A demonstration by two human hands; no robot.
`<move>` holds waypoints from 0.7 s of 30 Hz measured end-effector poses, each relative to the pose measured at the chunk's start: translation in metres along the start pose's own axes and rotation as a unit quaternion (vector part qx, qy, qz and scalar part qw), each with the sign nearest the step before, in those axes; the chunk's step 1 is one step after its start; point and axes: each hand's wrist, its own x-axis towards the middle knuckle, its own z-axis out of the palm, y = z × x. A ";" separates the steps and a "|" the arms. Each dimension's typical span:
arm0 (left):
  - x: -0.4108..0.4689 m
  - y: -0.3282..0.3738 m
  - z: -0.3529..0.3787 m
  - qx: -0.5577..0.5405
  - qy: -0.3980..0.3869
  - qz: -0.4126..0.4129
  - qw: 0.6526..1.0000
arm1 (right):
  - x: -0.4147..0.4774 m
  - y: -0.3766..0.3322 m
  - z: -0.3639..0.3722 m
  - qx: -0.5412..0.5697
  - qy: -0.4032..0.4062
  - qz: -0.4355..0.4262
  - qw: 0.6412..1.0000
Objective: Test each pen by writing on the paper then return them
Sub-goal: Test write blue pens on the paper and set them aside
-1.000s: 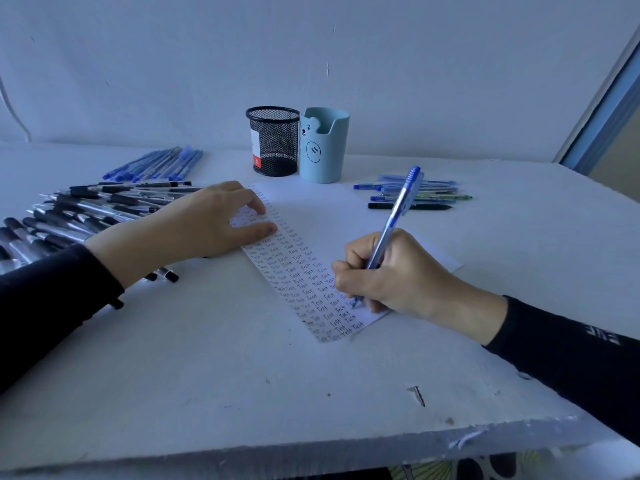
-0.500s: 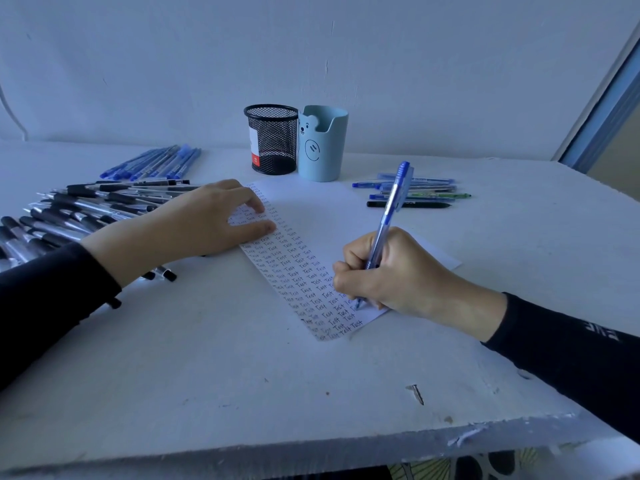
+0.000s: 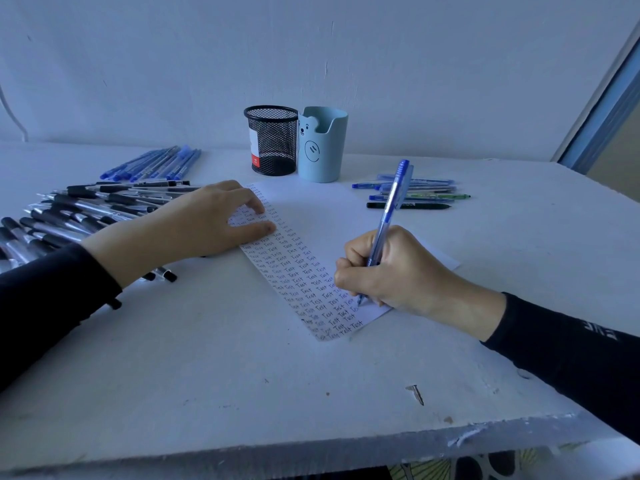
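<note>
A white sheet of paper [image 3: 322, 216] lies in the middle of the table, its left part covered with rows of the handwritten word "Test". My right hand [image 3: 398, 271] grips a blue pen [image 3: 389, 209], whose tip touches the paper near the sheet's lower right corner. My left hand [image 3: 204, 223] rests flat on the paper's upper left part, fingers spread. A big pile of black pens [image 3: 69, 213] lies at the left. Blue pens [image 3: 156, 164] lie behind that pile. A small group of blue, green and black pens [image 3: 415, 194] lies to the right of the paper.
A black mesh pen cup [image 3: 272, 140] and a light blue bear-faced cup [image 3: 322, 143] stand side by side behind the paper by the wall. A screw [image 3: 415, 393] lies near the table's chipped front edge [image 3: 450, 441].
The pen's upper end has swung left while the tip stays on the paper near the lower right corner. My left hand has stayed on the sheet.
</note>
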 end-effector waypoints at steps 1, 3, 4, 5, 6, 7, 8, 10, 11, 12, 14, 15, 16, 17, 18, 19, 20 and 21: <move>0.000 0.000 0.000 0.000 0.000 0.000 1.000 | 0.000 0.000 0.000 -0.004 -0.001 0.000 1.000; 0.000 0.000 0.000 -0.001 0.001 -0.001 1.000 | 0.000 0.002 0.000 -0.002 0.000 0.001 1.000; 0.000 0.000 0.000 -0.002 0.000 -0.001 1.000 | 0.000 0.002 0.000 0.003 0.001 0.000 1.000; 0.000 0.000 0.000 -0.003 0.000 -0.001 1.000 | 0.000 0.002 0.000 0.006 0.000 0.000 1.000; 0.000 0.000 0.000 -0.003 -0.001 -0.003 1.000 | 0.000 0.003 0.000 0.006 -0.001 0.000 1.000; 0.000 0.000 -0.001 -0.001 -0.003 -0.003 1.000 | 0.001 0.004 0.000 0.006 -0.002 0.000 1.000; 0.000 0.000 -0.001 0.000 -0.005 -0.004 1.000 | 0.001 0.004 -0.001 0.004 -0.001 0.000 1.000; 0.000 0.000 -0.001 0.003 -0.006 -0.007 1.000 | 0.003 0.006 -0.001 0.008 0.008 -0.006 1.000; 0.000 0.000 -0.001 0.007 -0.005 -0.009 1.000 | 0.004 0.007 -0.002 0.015 0.013 -0.014 1.000; 0.000 0.000 -0.001 0.011 -0.006 -0.008 1.000 | 0.005 0.007 -0.003 0.023 0.015 -0.024 0.999; -0.001 -0.002 -0.001 0.014 -0.013 -0.002 1.000 | 0.007 0.005 -0.007 0.036 0.011 -0.033 0.999; -0.001 -0.003 -0.001 0.012 -0.022 0.004 1.000 | 0.009 0.004 -0.010 0.032 0.009 -0.032 0.999; -0.001 -0.004 -0.001 0.010 -0.035 0.010 0.999 | 0.011 0.002 -0.013 0.014 0.010 -0.028 0.999; -0.001 -0.004 -0.001 0.011 -0.051 0.017 0.999 | 0.013 -0.001 -0.017 -0.012 0.013 -0.023 1.000; -0.001 -0.004 -0.001 0.015 -0.069 0.020 0.997 | 0.016 -0.005 -0.021 -0.034 0.018 -0.021 0.999; -0.001 -0.004 -0.001 0.020 -0.084 0.022 0.996 | 0.019 -0.008 -0.025 -0.046 0.027 -0.025 0.998; -0.001 -0.004 0.000 0.025 -0.094 0.022 0.995 | 0.023 -0.011 -0.030 -0.047 0.040 -0.033 0.998; 0.000 -0.004 0.000 0.027 -0.100 0.023 0.994 | 0.029 -0.014 -0.034 -0.047 0.050 -0.040 0.997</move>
